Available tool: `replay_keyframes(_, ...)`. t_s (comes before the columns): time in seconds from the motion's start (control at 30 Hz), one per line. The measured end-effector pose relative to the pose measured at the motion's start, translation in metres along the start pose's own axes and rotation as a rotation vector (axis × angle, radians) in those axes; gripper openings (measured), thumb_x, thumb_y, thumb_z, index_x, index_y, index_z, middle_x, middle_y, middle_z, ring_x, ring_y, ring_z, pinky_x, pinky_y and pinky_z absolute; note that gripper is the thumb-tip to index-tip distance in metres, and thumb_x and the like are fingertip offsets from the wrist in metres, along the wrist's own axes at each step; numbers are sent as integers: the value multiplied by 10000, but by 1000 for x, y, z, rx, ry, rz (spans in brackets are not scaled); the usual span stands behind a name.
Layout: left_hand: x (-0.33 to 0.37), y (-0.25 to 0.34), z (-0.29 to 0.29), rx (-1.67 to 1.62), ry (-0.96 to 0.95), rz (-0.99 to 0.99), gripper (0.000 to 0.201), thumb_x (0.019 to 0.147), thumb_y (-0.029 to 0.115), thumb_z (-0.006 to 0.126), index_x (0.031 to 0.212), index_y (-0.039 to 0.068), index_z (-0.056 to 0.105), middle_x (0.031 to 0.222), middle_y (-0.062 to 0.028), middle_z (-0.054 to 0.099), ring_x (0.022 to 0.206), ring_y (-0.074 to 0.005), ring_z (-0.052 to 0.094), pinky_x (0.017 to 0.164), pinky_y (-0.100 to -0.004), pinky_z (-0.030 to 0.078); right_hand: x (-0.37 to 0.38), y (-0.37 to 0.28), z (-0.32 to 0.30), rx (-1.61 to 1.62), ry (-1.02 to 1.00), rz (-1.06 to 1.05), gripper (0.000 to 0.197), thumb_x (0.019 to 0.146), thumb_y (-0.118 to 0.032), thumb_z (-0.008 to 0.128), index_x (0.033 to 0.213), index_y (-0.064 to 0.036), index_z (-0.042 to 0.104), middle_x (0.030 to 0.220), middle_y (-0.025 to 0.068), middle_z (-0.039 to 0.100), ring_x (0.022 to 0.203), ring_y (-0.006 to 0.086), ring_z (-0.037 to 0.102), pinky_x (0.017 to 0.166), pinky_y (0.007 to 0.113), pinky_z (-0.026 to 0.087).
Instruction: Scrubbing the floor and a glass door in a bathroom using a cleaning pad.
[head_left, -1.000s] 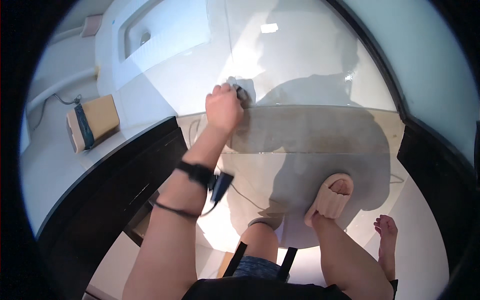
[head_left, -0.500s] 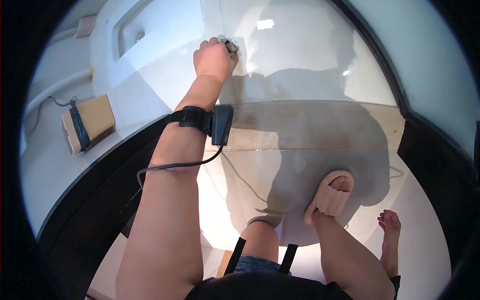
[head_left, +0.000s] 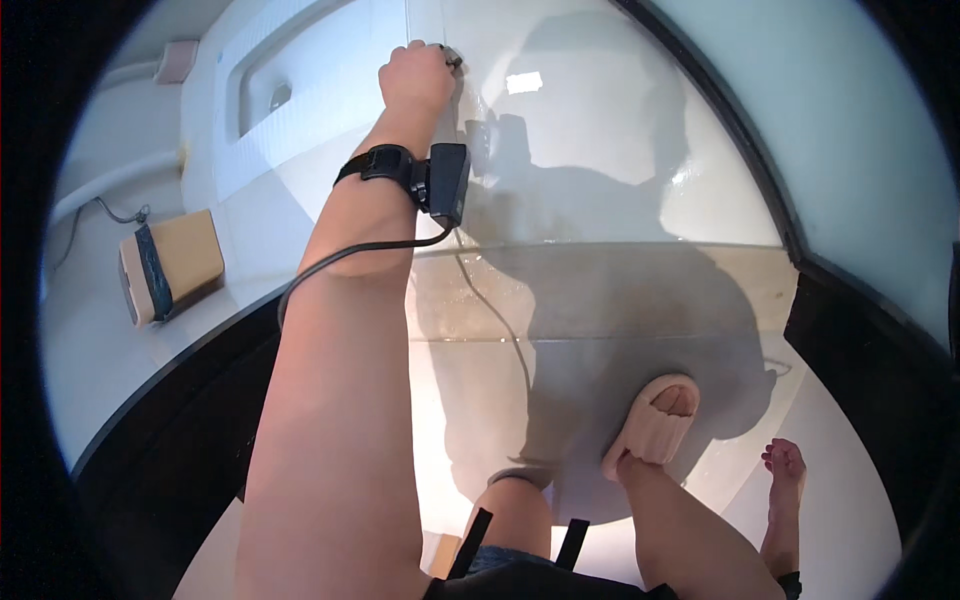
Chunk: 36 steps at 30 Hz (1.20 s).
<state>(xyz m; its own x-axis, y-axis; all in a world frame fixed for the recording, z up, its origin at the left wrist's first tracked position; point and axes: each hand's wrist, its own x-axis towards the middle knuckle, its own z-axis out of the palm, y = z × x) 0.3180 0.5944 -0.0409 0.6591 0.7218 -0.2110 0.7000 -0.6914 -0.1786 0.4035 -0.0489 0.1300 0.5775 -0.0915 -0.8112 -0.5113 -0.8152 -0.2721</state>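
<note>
My left arm reaches far forward over a pale, glossy, wet surface [head_left: 590, 140]. At its end my left hand [head_left: 415, 78] is closed round a small dark tool [head_left: 452, 58] and presses it on the surface by a seam. Fingers hide most of this tool, so its kind does not show. A black strapped device [head_left: 449, 185] with a cable sits on the left forearm. Down at the lower right, my right hand [head_left: 785, 459] hangs beside my leg, its fingers curled in with nothing visible in them.
A white recessed basin [head_left: 232, 85] with a drain lies at the upper left. Near it a tan box [head_left: 187, 262] with a dark band stands by pipes. Black framing [head_left: 725, 120] borders frosted glass at right. A low step [head_left: 610, 290] crosses ahead of my pink slipper [head_left: 657, 425].
My left hand has slid farther forward along the seam with the tool. The view has shifted slightly, so the step and slipper appear lower. My right hand stays curled by my leg.
</note>
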Motion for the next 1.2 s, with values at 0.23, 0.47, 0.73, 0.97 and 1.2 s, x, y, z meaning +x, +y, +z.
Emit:
replay_keyframes(0.23, -145, 8, 22, -90, 15, 274, 204, 734, 188, 565, 868, 46, 623, 949, -97, 560, 922, -269, 536, 729, -423, 452, -13, 26, -7, -40, -46, 36, 181, 860, -154, 563, 994, -33, 575, 841, 42, 586, 755, 135, 561, 700, 259, 446)
replay_keyframes(0.47, 0, 6, 5, -8, 58, -4, 278, 806, 276, 524, 838, 27, 642, 948, -142, 592, 920, -322, 559, 755, -440, 482, -15, 40, -27, -124, 2, -17, 156, 858, -137, 554, 956, -19, 576, 828, 46, 573, 737, 131, 538, 688, 270, 452)
replay_keyframes(0.73, -5, -9, 15, 18, 60, 169, 212, 775, 230, 578, 885, 59, 638, 943, -95, 581, 912, -280, 555, 739, -414, 474, -14, 34, -21, -35, 15, 57, 162, 836, -91, 566, 971, -2, 575, 819, 41, 577, 749, 122, 534, 698, 258, 452)
replay_keyframes(0.97, -181, -63, 27, -235, -183, 394, 283, 697, 141, 609, 968, 62, 592, 884, -99, 565, 860, -283, 546, 738, -392, 462, -15, 60, 0, -69, -92, -14, 152, 839, -74, 561, 978, -15, 579, 819, 41, 587, 751, 127, 549, 705, 257, 454)
replay_keyframes(1.2, -153, 24, 9, -404, -101, 940, 130, 647, 165, 614, 733, 69, 608, 932, -45, 558, 841, -237, 515, 757, -336, 433, -16, 70, -11, -16, -67, 102, 152, 838, -74, 549, 979, -27, 578, 795, 27, 562, 751, 130, 534, 694, 264, 438)
